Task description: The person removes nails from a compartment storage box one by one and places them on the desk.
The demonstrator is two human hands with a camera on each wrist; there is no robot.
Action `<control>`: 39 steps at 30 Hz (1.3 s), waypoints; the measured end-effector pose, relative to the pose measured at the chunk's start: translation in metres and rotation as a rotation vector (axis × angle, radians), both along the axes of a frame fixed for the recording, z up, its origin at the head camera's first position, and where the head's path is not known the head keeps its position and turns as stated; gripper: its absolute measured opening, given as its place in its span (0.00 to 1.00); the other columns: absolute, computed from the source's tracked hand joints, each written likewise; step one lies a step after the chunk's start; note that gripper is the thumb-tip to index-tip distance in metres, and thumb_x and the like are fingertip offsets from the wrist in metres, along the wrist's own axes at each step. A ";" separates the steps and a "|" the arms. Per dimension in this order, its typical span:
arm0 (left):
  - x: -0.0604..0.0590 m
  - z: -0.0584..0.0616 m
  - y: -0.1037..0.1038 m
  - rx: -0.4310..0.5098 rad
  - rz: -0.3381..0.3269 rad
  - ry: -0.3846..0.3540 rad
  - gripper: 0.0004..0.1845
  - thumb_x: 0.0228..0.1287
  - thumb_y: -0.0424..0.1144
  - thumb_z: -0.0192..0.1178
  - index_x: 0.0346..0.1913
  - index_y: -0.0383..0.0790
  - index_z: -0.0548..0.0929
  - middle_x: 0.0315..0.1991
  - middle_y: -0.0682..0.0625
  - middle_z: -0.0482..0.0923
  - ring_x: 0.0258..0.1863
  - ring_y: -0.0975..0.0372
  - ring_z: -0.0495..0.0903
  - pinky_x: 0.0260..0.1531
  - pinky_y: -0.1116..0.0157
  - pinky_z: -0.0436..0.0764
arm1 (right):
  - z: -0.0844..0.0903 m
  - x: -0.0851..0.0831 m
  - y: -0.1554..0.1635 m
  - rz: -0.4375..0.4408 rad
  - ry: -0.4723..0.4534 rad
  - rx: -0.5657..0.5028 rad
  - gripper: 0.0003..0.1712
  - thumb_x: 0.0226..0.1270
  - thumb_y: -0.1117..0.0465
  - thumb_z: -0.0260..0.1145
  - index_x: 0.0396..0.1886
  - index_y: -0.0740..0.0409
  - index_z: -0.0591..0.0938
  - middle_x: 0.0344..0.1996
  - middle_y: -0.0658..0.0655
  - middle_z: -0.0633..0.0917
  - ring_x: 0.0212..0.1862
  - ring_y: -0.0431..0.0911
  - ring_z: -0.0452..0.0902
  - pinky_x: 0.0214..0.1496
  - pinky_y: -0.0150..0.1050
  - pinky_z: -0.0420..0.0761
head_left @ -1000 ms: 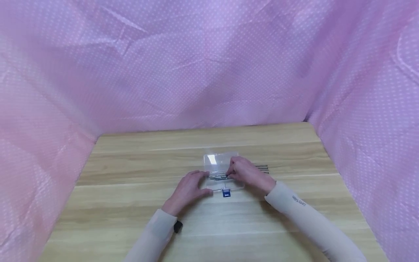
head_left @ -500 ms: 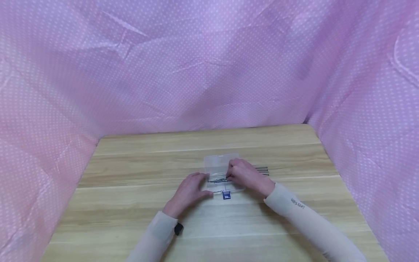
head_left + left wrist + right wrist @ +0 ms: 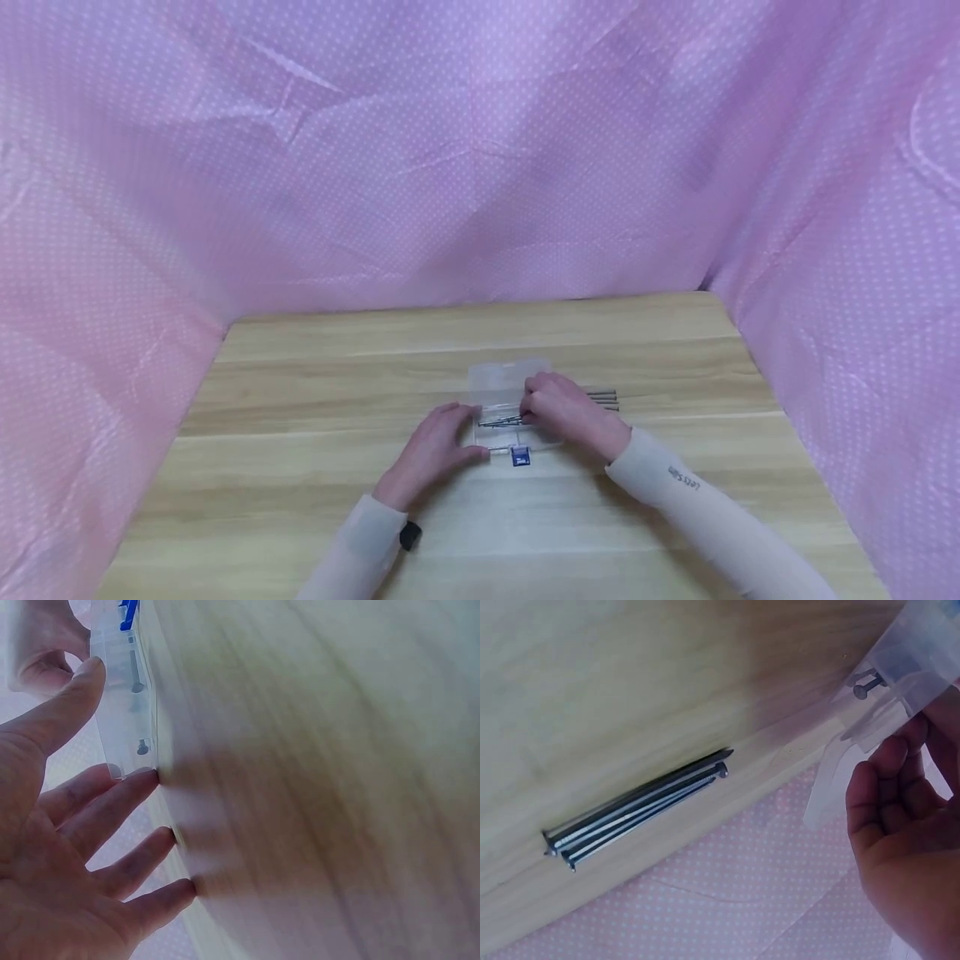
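Observation:
A clear plastic box (image 3: 538,440) with a blue latch (image 3: 521,456) lies on the table, its lid (image 3: 497,380) swung back. My left hand (image 3: 429,454) holds the box's left end, thumb at the front and fingertips at the far corner. Over the right part of the box, my right hand (image 3: 567,412) has its fingers curled, pinching a bundle of metal nails (image 3: 497,423) whose other ends point left; its fingertips are hidden in the head view. Through the box wall, nail heads (image 3: 142,748) show in the left wrist view.
Several long nails (image 3: 637,814) lie in a loose row on the table just right of the box, partly behind the right hand in the head view. The wooden table (image 3: 300,467) meets pink dotted cloth (image 3: 465,167) at the back and sides.
The nails in the box were spread out and now lie closer together, pointing left from my right fingers. The left hand stays on the box. The whole head view has shifted slightly.

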State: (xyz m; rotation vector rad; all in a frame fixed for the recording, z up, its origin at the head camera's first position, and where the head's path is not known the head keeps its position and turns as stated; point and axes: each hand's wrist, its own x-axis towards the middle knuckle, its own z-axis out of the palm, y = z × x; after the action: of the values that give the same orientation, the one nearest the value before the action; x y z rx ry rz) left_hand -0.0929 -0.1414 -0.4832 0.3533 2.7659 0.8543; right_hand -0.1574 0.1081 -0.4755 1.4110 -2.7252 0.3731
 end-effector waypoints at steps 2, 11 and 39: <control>0.002 -0.001 0.000 0.003 0.001 0.001 0.38 0.56 0.53 0.77 0.67 0.41 0.79 0.66 0.41 0.78 0.70 0.44 0.70 0.71 0.42 0.68 | 0.000 0.000 0.000 0.003 -0.004 0.012 0.02 0.59 0.63 0.79 0.31 0.51 0.92 0.27 0.46 0.80 0.31 0.41 0.72 0.35 0.35 0.77; 0.002 0.001 -0.001 -0.020 0.009 0.006 0.38 0.56 0.53 0.77 0.67 0.41 0.79 0.66 0.41 0.78 0.70 0.44 0.70 0.71 0.43 0.68 | -0.002 -0.005 0.004 0.052 0.009 0.001 0.03 0.60 0.60 0.79 0.34 0.49 0.93 0.29 0.46 0.79 0.33 0.41 0.71 0.37 0.34 0.78; 0.001 0.005 0.004 -0.019 0.016 -0.012 0.38 0.57 0.52 0.78 0.67 0.40 0.79 0.67 0.41 0.77 0.71 0.45 0.70 0.72 0.45 0.67 | 0.005 -0.006 0.007 0.088 0.105 0.115 0.02 0.62 0.59 0.78 0.32 0.49 0.90 0.28 0.47 0.81 0.32 0.43 0.74 0.36 0.37 0.73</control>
State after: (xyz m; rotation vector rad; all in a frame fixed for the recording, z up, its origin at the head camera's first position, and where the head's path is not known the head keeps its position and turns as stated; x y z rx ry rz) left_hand -0.0914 -0.1369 -0.4786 0.3227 2.7679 0.8299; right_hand -0.1637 0.1150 -0.4708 1.5350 -2.6458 0.1424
